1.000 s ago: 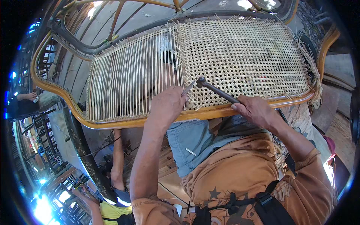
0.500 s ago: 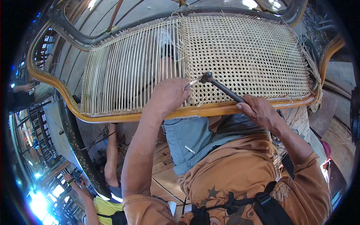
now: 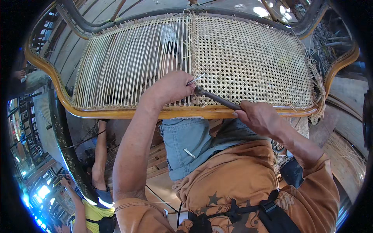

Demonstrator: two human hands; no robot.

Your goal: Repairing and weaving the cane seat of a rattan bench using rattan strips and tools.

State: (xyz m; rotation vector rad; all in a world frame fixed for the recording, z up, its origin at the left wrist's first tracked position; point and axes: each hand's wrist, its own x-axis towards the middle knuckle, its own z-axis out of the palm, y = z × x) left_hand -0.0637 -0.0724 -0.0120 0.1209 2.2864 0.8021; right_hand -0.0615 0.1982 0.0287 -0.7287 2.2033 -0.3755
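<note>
the left hand is closed, back uppermost, with a slim metal tool projecting from its fingers up and to the right; the gripped end is hidden. the right hand is wrapped round the handle of a dark hammer, thumb along the near side. the hammer slants up and to the left, its head just beside the left hand's fingers; contact between the two cannot be determined.

both tools are positioned over the cane panel, by the line where its two sections meet. the right section, a finished-looking open mesh, shows regular holes. the left section consists of spaced, roughly parallel strands running from the far edge to the near edge. a lower leg and a pale shoe are visible through the gaps.

a glossy yellow-brown wooden rail borders the near side of the panel, and the right forearm passes near it. a bundle of loose cane strips hangs at the right end. below the rail are blue-grey shorts bearing a small white strip, then an orange-brown shirt. at lower left, beyond a dark curved frame, sits a co-worker in a yellow top.
</note>
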